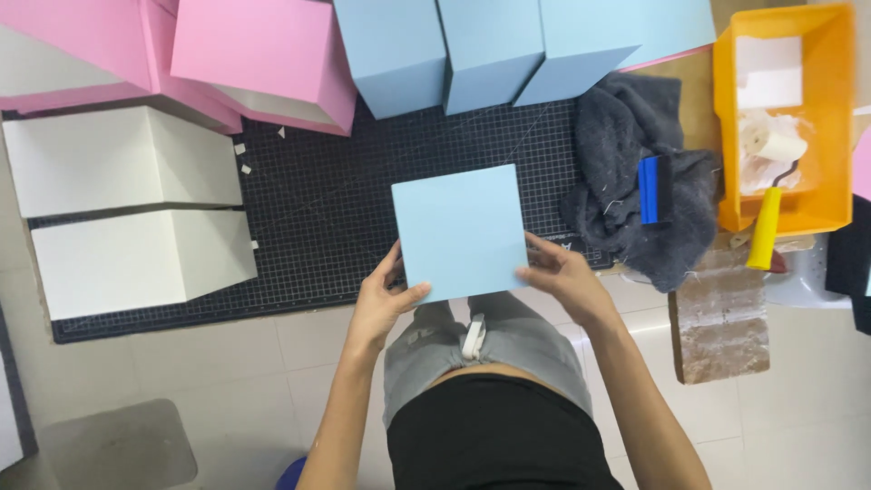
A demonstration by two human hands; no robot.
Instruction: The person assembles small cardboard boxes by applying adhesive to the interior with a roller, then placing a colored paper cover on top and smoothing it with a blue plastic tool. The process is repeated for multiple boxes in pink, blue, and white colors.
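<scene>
Risk first, as judged from the grip: the blue square (pixel 460 231) is pinched only at its lower corners, left hand (pixel 386 299) at 7 o'clock with thumb on the face, right hand (pixel 555 275) at 4 o'clock with fingers on the edge; both hands are closed on it, held over the near edge of the mat (pixel 345 209) above the lap. A thin two-corner hold could let it tilt or slip toward the floor, and thumb pressure could dent or smudge the face. Whether it is a flat board or a box top, cannot tell. Glue in the tray (pixel 785 118) at 2 o'clock sits well apart, but the roller (pixel 767 222) hangs over the rim and might drip on the brown slab (pixel 721 318). Counts, large to small: one mat; pink boxes (pixel 263 54) at 11 o'clock, at least two, the edges cut off by frame; white boxes (pixel 127 209) at 9 o'clock, two; blue boxes (pixel 490 45) at 12 o'clock, three clear, perhaps a fourth; one grey cloth (pixel 626 172); one tray; one blue square; one slab; one roller; one blue squeegee (pixel 653 191) on the cloth; white scraps (pixel 243 159), about four.
</scene>
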